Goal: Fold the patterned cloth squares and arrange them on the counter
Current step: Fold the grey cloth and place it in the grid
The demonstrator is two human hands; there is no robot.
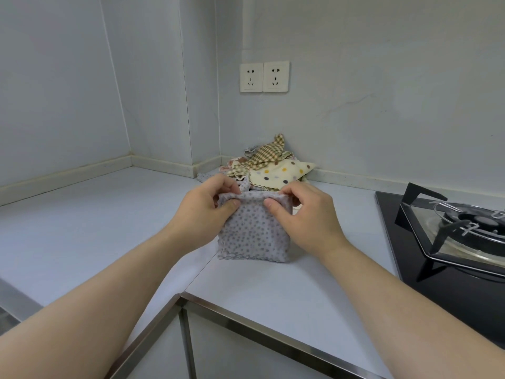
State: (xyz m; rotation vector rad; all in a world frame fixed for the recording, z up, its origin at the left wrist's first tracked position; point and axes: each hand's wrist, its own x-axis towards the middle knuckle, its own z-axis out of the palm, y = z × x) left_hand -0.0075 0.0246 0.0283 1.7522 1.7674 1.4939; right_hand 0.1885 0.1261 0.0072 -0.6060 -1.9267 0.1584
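Observation:
A grey cloth square with small brown dots hangs folded just above the pale counter, its scalloped lower edge near the surface. My left hand pinches its top left corner. My right hand pinches the top right corner. Behind them, in the counter's back corner, lies a loose pile of cloths: a brown checked one on top and a cream one with coloured dots beside it.
A black gas hob with a metal pan support fills the right side. Two wall sockets sit above the pile. The counter's metal-trimmed inner edge runs across the foreground. A sink rim shows at the far left.

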